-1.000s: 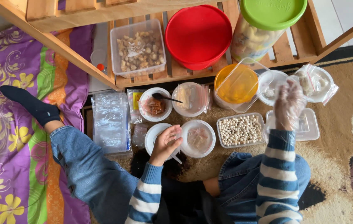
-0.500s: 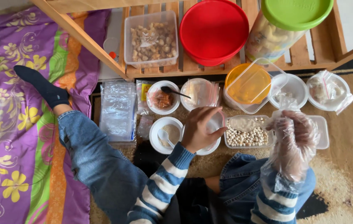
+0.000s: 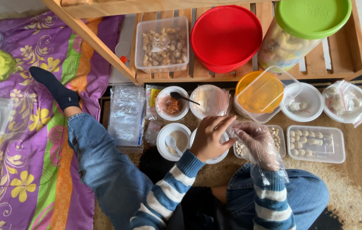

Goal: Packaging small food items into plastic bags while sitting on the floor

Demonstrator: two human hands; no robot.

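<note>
bare left hand (image 3: 208,138) fingers pinched on crinkly clear plastic glove (image 3: 260,147); right hand (image 3: 255,142) fingers loosely curled

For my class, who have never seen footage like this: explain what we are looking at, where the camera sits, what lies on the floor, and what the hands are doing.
No machine here: a person sits on a rug, and a camera on their head looks down at their hands. The bare left hand rests over a white bowl. The right hand, wearing a clear plastic glove, meets it above a tub of pale round balls. Neither hand clearly holds anything. Nearby lie a bowl with a spoon and a stack of plastic bags.
</note>
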